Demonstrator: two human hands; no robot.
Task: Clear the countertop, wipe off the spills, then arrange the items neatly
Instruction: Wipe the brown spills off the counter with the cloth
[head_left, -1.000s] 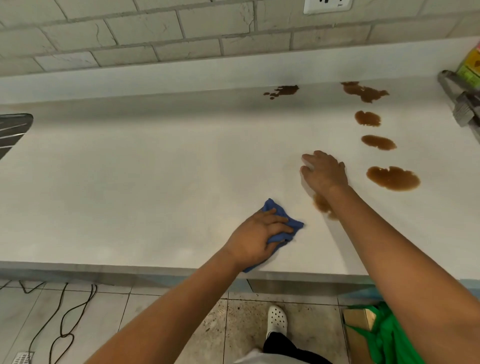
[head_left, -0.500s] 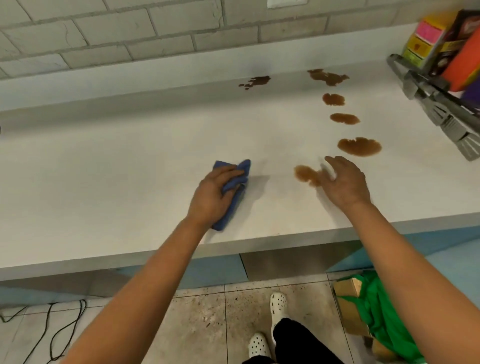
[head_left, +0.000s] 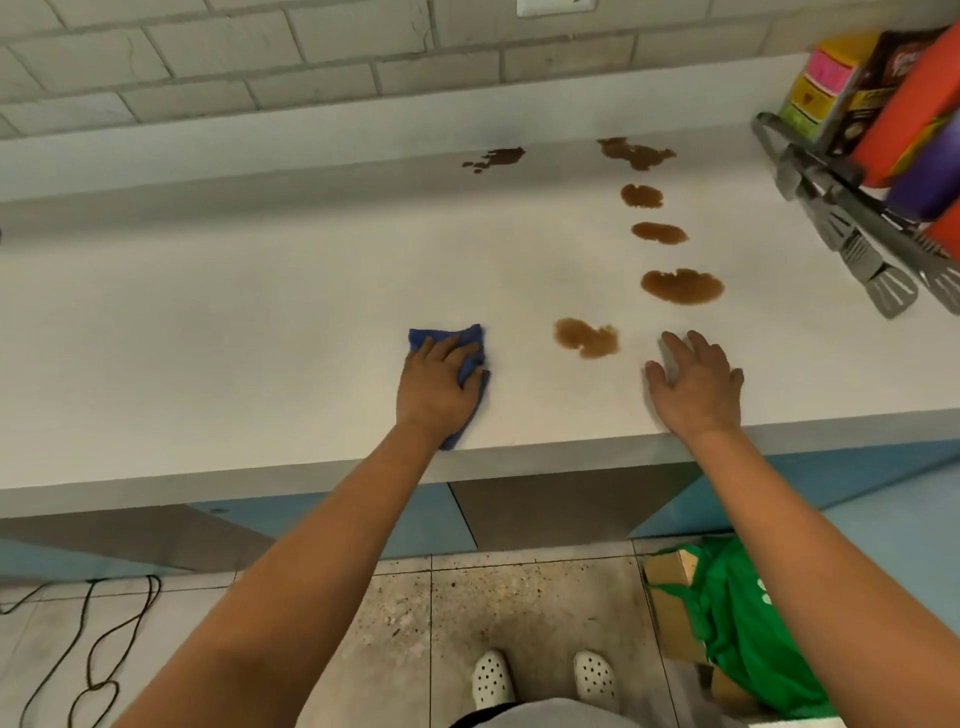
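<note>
The crumpled blue cloth (head_left: 470, 364) is sitting near the front edge of the pale white worktop (head_left: 234, 322), a bit left of the middle; the left hand (head_left: 436, 387) is pressing down on it with fingers curled over the top, gripping the fabric. Compared with a second ago the cloth has slid away from the front lip and further onto the surface; the right hand (head_left: 696, 384) has pulled back off the nearest brown puddle (head_left: 587, 338), so that spill is now fully showing between the two hands. The right hand is lying flat on the worktop near the front edge, fingers spread and holding nothing. My read: the way is open and the cloth is lined up to sweep right into that puddle next.

None of the brown spills looks wiped yet; a big oval one (head_left: 681, 286) is sitting just behind the right hand, then two smaller blobs (head_left: 658, 232) trailing toward the back edge, a splat by the back wall (head_left: 636, 152) and a darker streak (head_left: 498, 157) left of it. So the wiping part is barely getting going, I'd say.

At the right edge a grey wire rack (head_left: 810, 161) is holding upright boxes and packets (head_left: 904, 104); metal spatulas (head_left: 891, 291) are hanging off its front. Down on the floor, a cardboard box (head_left: 670, 608) is holding green fabric (head_left: 743, 623).
</note>
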